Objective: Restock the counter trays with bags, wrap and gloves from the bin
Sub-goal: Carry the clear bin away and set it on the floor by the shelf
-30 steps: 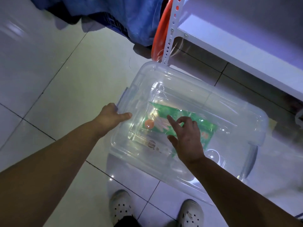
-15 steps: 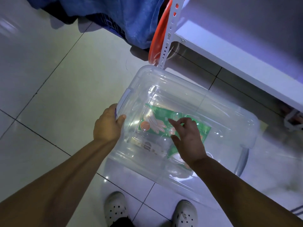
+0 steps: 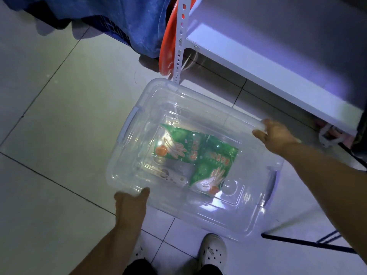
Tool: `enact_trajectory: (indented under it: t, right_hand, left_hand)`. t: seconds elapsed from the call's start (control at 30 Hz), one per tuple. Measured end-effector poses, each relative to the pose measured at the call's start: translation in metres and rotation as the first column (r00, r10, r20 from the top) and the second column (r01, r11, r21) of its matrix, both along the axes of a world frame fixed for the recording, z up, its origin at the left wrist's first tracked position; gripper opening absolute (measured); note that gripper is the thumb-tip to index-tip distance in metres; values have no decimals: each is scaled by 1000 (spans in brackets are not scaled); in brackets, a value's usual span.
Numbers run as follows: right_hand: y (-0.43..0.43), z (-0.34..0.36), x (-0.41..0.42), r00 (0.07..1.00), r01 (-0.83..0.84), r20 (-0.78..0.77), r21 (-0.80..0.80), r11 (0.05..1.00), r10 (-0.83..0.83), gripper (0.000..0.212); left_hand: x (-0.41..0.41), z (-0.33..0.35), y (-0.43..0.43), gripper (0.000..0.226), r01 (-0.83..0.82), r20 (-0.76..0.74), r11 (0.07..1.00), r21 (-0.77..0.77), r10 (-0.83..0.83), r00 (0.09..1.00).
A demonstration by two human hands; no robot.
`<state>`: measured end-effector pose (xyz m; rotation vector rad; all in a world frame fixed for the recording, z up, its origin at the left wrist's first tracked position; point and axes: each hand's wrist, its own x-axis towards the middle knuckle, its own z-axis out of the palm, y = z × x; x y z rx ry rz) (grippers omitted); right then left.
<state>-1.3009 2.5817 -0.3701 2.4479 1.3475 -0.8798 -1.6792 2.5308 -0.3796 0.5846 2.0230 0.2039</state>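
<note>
Clear bin point(image 3: 178, 92) on floor point(image 3: 59, 135), 2 green glove packs point(image 3: 210, 155) inside, centre. At 2 o'clock right hand point(image 3: 278, 137) curls over rim; at 7 o'clock left hand point(image 3: 129, 205), thumb on rim, fingers hidden, grip unclear. I judge opposite corners: balanced lift.

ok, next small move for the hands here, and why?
Probably lift the lid off. It covers the clear bin, and the green glove packs lie under it. The right hand grips its far edge; the left hand is at its near edge, grip blurred.
</note>
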Motion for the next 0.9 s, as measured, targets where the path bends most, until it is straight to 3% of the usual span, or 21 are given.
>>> enact_trajectory:
  t: [0.07, 0.13, 0.33, 0.57, 0.9]
  right_hand:
    - [-10, 1, -2, 999, 30, -21, 23, 999, -30, 49]
    - [-24, 6, -9, 991, 126, -59, 63, 990, -123, 44]
    - [-84, 50, -13, 924, 365, -166, 124, 923, -343, 36]
    - [-143, 156, 6, 856, 513, -212, 240, 824, -471, 21]
    - [-160, 273, 51, 773, 634, -256, 263, 727, -581, 37]
  left_hand:
    - [5, 2, -5, 23, -124, 114, 992, -11, 125, 986]
    - [0, 8, -5, 22, -143, 129, 990, -18, 144, 981]
    - [-11, 55, 6, 30, -26, 105, 998, 64, 19, 994]
    - [27, 158, 25, 26, -2, 96, 984, 176, -15, 995]
    - [101, 291, 64, 26, 74, 193, 929, 362, -153, 969]
